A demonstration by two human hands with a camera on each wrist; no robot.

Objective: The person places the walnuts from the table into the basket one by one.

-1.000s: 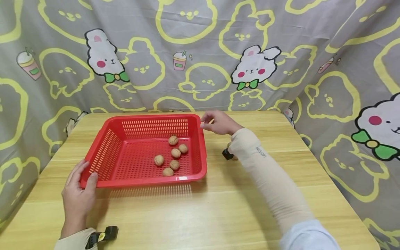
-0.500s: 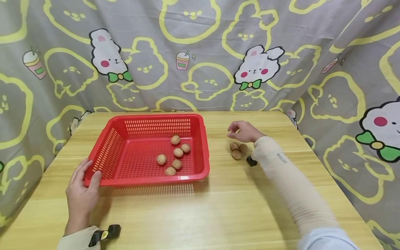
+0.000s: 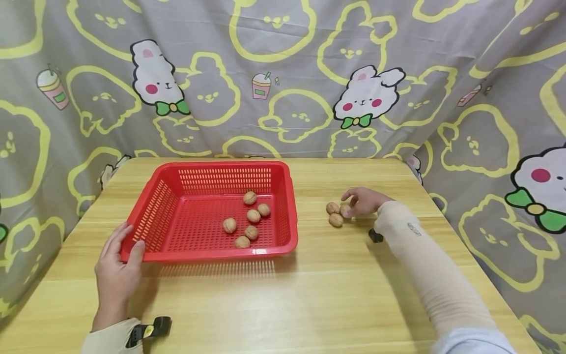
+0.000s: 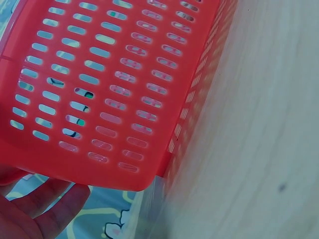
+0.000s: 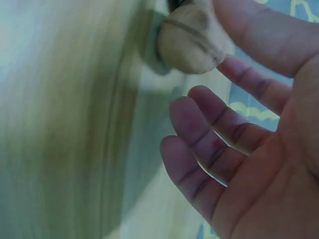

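A red plastic basket (image 3: pixel 212 255) with slotted walls stands left of centre in the head view, several walnuts (image 3: pixel 229 225) lying on its right half. My left hand (image 3: pixel 118 275) holds its front left corner, thumb over the rim, fingers along the outer side. In the left wrist view, fingertips (image 4: pixel 70 199) show beside the basket wall (image 4: pixel 107 107). Right of the basket, my right hand (image 3: pixel 367 201) has thumb and index finger around a walnut (image 5: pixel 192 42) on the table; its other fingers are loosely bent. Two more walnuts (image 3: pixel 333 208) lie against it.
The light wooden table (image 3: pixel 283 305) runs up to a grey patterned curtain (image 3: pixel 292 64) at the back and sides. Black wrist cameras (image 3: pixel 161 326) are strapped on both wrists.
My right hand has moved from the basket's right rim out to the right and down to the three walnuts on the table. The left hand keeps its place on the basket.
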